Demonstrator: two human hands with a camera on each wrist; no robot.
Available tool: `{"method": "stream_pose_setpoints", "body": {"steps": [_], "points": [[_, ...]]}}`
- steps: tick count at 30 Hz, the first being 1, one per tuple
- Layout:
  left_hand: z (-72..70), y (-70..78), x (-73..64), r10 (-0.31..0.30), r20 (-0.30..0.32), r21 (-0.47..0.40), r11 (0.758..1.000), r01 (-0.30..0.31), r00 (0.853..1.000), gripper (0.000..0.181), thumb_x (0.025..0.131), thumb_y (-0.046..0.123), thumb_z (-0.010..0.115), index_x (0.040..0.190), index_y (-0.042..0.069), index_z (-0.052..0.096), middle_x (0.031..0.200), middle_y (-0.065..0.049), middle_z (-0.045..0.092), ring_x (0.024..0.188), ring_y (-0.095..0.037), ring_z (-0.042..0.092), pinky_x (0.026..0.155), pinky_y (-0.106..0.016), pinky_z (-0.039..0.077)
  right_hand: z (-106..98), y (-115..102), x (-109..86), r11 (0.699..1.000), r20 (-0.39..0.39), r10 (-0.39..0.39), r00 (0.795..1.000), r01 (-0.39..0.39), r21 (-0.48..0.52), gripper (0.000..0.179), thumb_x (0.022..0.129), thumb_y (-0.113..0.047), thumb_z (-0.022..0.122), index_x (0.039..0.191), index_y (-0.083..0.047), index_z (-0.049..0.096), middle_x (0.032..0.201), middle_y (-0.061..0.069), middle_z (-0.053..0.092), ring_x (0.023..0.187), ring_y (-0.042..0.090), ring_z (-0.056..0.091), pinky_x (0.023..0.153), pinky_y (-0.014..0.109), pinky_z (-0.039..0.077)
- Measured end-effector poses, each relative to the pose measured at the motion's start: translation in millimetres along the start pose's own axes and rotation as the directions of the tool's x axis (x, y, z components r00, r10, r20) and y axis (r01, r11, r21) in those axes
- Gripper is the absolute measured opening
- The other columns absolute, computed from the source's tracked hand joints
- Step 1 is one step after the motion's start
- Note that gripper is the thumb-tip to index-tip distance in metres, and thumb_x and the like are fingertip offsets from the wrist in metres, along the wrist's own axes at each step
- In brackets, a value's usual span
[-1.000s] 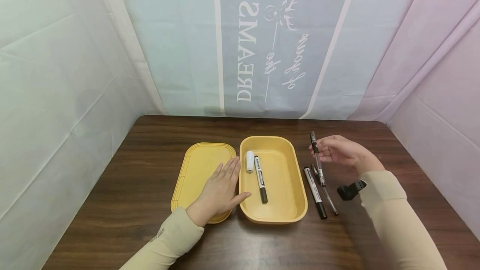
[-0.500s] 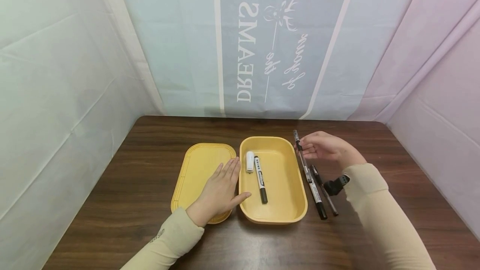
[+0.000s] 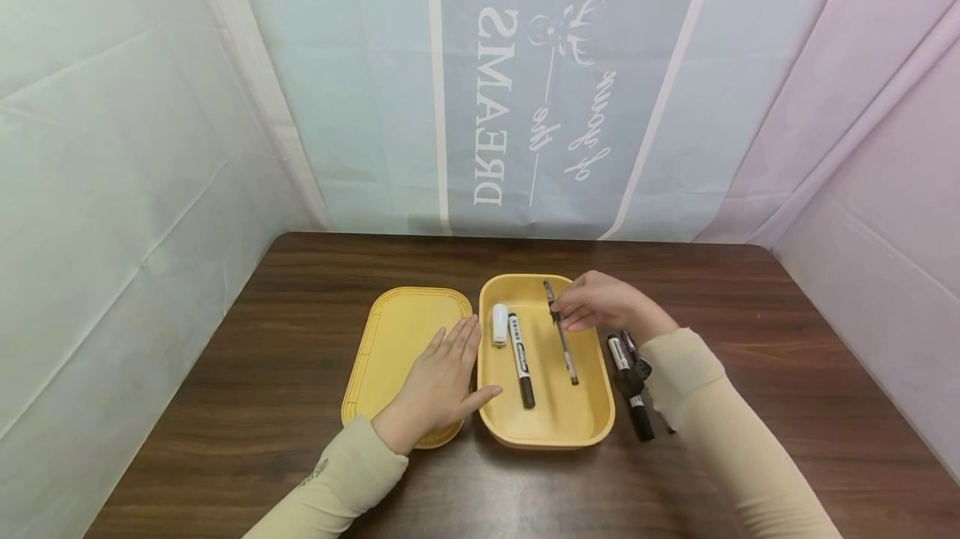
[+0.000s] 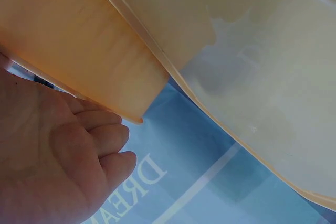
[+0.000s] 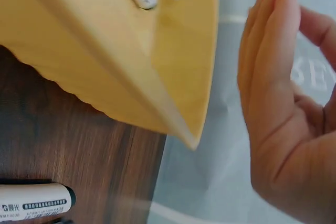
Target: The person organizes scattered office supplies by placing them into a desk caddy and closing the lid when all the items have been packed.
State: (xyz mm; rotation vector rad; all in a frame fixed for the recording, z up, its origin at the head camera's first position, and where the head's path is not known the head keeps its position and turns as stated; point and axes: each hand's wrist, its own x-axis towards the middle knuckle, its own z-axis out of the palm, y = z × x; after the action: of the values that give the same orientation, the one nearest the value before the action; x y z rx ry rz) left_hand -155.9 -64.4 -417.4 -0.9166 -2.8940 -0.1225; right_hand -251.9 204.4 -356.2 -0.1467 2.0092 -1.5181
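Note:
With thumb and fingertips my right hand (image 3: 603, 304) pinches a clear pen with a dark grip (image 3: 561, 331), slanted over the right half of the yellow box (image 3: 551, 435). Its lower end points toward me. In the box's left half lie a whiteboard marker (image 3: 521, 360) and a white object (image 3: 499, 325), rounded at one end. Fingers straight, my left hand (image 3: 438, 385) touches the box's left rim and lies partly over the yellow lid (image 3: 405, 331). The palm of that left hand (image 4: 58, 145) fills the lower left of the left wrist view.
Right of the box another whiteboard marker (image 3: 630, 389) lies on the dark wooden table (image 3: 247, 406). A second pen (image 3: 628, 341) beside it is mostly hidden by my right wrist. A printed curtain (image 3: 555, 106) hangs behind the table's far edge.
My right hand has carried the pen leftward, from above the things right of the box, across the rim to over its inside. The left hand, lid and box have stayed put.

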Motion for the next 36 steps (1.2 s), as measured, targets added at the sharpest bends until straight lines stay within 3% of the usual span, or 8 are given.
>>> {"method": "stream_pose_setpoints", "body": {"steps": [4,11,19,27,30,36], "points": [[-0.9,-0.2,0.6,-0.001,0.001,-0.002,1.0,0.001,1.0,0.084,0.095,0.057,0.041,0.145,-0.009,0.029,0.152,-0.022,0.026,0.14,-0.032,0.026,0.113,-0.046,0.022,16,-3,2.0,0.978,-0.059,-0.014,0.998,0.002,-0.206,0.021,0.087,-0.002,0.061,0.095,0.017,0.064,0.064,0.009,0.063,0.057,0.015,0.065,0.062,0.032,0.058],[-2.4,-1.4,0.2,-0.002,-0.007,0.005,1.0,0.002,1.0,0.084,0.095,0.057,0.043,0.144,-0.01,0.03,0.151,-0.022,0.027,0.139,-0.033,0.028,0.112,-0.047,0.023,39,-14,9.5,0.883,-0.178,-0.013,0.984,-0.072,-0.464,0.017,0.08,-0.002,0.064,0.064,0.004,0.067,0.056,0.01,0.063,0.055,0.023,0.067,0.062,0.039,0.058],[-2.2,-0.7,0.5,0.008,-0.008,-0.007,1.0,-0.008,1.0,0.084,0.094,0.057,0.044,0.144,-0.01,0.03,0.151,-0.022,0.028,0.14,-0.032,0.026,0.112,-0.047,0.023,53,-19,18.5,0.81,-0.191,-0.019,0.982,-0.097,-0.578,0.03,0.076,-0.001,0.062,0.048,-0.005,0.054,0.05,0.009,0.062,0.044,0.016,0.062,0.057,0.039,0.058],[-0.3,-0.2,0.2,0.014,-0.023,0.007,1.0,-0.014,1.0,0.084,0.094,0.058,0.043,0.144,-0.009,0.031,0.151,-0.022,0.028,0.139,-0.032,0.027,0.112,-0.047,0.024,63,-11,29.6,0.743,-0.249,-0.012,0.968,-0.158,-0.651,0.022,0.075,0.002,0.062,0.054,0.0,0.056,0.051,0.013,0.062,0.047,0.021,0.064,0.056,0.038,0.057],[0.5,-0.5,-0.1,0.015,-0.025,0.014,1.0,-0.014,1.0,0.085,0.094,0.058,0.042,0.144,-0.009,0.031,0.151,-0.022,0.028,0.139,-0.032,0.028,0.112,-0.047,0.024,66,-6,33.1,0.731,-0.265,-0.002,0.964,-0.179,-0.658,0.022,0.075,0.003,0.061,0.056,-0.004,0.052,0.054,0.014,0.062,0.048,0.024,0.064,0.054,0.037,0.057],[2.5,-0.4,-0.9,0.023,-0.033,0.014,1.0,-0.022,0.999,0.084,0.095,0.057,0.043,0.144,-0.01,0.031,0.15,-0.023,0.029,0.139,-0.033,0.029,0.111,-0.047,0.025,70,4,37.6,0.738,-0.304,0.007,0.953,-0.21,-0.641,0.024,0.074,0.003,0.059,0.055,-0.007,0.048,0.056,0.017,0.063,0.047,0.026,0.063,0.047,0.035,0.054]]}}
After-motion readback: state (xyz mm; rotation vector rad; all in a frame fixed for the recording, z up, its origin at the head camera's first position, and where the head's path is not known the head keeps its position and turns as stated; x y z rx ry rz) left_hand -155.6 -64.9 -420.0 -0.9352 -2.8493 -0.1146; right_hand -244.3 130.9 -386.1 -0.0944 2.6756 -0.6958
